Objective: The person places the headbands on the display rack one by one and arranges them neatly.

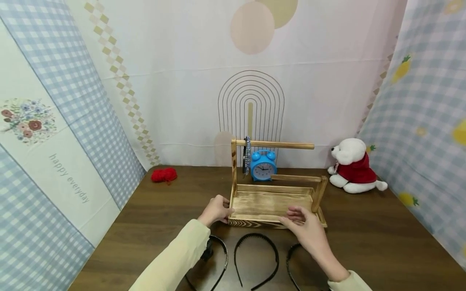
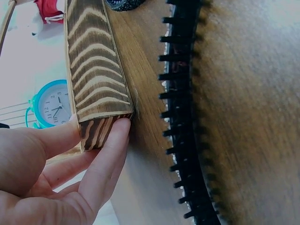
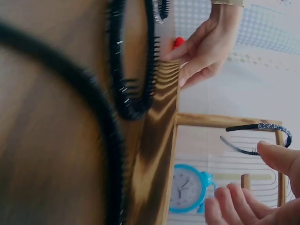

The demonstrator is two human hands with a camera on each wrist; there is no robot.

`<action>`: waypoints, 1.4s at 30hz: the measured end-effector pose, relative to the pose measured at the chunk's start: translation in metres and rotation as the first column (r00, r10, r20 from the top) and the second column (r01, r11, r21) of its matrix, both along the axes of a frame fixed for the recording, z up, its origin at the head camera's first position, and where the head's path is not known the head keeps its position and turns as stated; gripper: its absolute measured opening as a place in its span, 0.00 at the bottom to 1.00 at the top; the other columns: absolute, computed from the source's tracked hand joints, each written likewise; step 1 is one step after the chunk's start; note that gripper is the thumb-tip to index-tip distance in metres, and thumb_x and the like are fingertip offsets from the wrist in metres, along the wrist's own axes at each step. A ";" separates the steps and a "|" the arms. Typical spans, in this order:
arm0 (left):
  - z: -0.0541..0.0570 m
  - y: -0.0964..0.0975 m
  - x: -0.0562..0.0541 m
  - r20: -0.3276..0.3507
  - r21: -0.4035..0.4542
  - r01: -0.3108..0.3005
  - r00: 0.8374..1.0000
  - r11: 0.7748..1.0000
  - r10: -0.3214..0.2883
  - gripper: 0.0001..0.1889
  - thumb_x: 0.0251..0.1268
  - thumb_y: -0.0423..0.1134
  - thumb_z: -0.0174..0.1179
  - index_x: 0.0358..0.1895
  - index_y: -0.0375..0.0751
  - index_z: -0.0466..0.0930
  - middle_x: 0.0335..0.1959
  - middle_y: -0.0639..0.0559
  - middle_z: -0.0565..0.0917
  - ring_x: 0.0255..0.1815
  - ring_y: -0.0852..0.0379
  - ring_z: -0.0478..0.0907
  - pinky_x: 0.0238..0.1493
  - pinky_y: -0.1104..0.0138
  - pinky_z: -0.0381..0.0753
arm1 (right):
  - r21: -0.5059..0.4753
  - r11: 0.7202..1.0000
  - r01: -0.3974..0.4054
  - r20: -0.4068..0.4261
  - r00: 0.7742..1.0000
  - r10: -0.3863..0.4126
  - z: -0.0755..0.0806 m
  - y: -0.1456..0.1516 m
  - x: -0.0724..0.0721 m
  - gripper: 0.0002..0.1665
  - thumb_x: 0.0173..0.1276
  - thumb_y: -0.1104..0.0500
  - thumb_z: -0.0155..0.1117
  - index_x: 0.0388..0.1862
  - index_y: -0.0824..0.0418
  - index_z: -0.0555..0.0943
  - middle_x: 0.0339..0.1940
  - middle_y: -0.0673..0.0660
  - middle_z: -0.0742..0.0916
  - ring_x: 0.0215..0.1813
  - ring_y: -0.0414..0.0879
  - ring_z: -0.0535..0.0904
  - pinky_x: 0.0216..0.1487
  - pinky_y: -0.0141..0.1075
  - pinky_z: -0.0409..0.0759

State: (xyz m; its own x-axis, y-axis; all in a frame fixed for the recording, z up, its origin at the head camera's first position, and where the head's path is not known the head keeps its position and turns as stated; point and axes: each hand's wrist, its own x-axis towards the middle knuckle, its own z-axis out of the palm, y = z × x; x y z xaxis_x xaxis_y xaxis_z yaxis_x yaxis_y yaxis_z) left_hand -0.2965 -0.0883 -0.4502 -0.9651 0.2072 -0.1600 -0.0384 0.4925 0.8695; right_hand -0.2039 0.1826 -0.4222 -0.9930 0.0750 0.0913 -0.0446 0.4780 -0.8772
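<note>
A wooden rack (image 1: 255,202) with a shallow tray base and two horizontal bars stands on the table. My left hand (image 1: 217,210) grips its front left corner, thumb on one side and fingers on the other in the left wrist view. Over the front rim, towards the right end, hovers my right hand (image 1: 307,232), fingers loosely bent and holding nothing in the right wrist view. At the left of the upper bar hang headbands (image 1: 247,155), one of them glittery. Before the rack lie a left headband (image 1: 226,255), a toothed black middle headband (image 1: 278,258) and a right headband (image 1: 287,264), partly behind my right arm.
A blue alarm clock (image 1: 263,166) stands behind the rack. To the right sits a white plush dog (image 1: 351,153) in a red garment. Red yarn (image 1: 164,175) lies at the back left of the brown table (image 1: 145,226). Patterned cloths hang around three sides.
</note>
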 end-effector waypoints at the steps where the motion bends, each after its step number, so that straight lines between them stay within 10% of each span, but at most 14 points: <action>1: 0.000 0.001 0.000 0.002 0.004 0.000 1.000 1.000 0.000 0.21 0.66 0.27 0.61 0.58 0.18 0.73 0.44 0.30 0.83 0.28 0.51 0.84 0.28 0.61 0.89 | 0.023 1.000 0.008 -0.001 1.000 -0.008 -0.001 0.004 0.002 0.31 0.65 0.48 0.70 0.60 0.66 0.76 0.54 0.65 0.83 0.56 0.54 0.81 0.57 0.39 0.83; 23: -0.001 0.000 0.002 -0.008 -0.033 0.003 1.000 0.999 -0.003 0.21 0.65 0.28 0.63 0.57 0.18 0.74 0.37 0.35 0.85 0.26 0.53 0.83 0.26 0.62 0.88 | 0.319 0.945 -0.069 0.268 0.963 -0.020 -0.019 0.079 0.027 0.44 0.63 0.42 0.70 0.64 0.74 0.70 0.54 0.69 0.82 0.55 0.63 0.79 0.51 0.52 0.81; 34: 0.001 0.003 0.002 -0.014 -0.021 0.004 1.000 1.000 -0.004 0.20 0.65 0.27 0.62 0.57 0.18 0.74 0.38 0.34 0.84 0.26 0.52 0.83 0.27 0.62 0.88 | 0.332 0.922 -0.201 0.451 0.892 0.032 -0.033 0.109 0.036 0.55 0.60 0.39 0.70 0.63 0.82 0.61 0.43 0.67 0.79 0.40 0.51 0.79 0.37 0.46 0.81; 42: 0.001 0.001 0.001 -0.018 -0.018 0.001 1.000 1.000 -0.001 0.20 0.64 0.27 0.62 0.56 0.17 0.74 0.36 0.35 0.84 0.26 0.52 0.83 0.27 0.61 0.88 | 0.298 0.907 -0.298 0.534 0.839 0.100 -0.050 0.120 0.036 0.40 0.60 0.51 0.74 0.58 0.75 0.67 0.41 0.65 0.76 0.42 0.54 0.76 0.36 0.46 0.80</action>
State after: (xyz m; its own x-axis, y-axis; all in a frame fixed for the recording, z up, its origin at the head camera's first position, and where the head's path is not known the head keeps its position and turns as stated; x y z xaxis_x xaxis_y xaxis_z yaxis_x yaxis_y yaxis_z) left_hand -0.2953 -0.0876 -0.4489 -0.9677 0.2051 -0.1465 -0.0227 0.5079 0.8611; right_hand -0.1679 0.3024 -0.4727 -0.8972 -0.0690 -0.4362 0.2192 0.7879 -0.5755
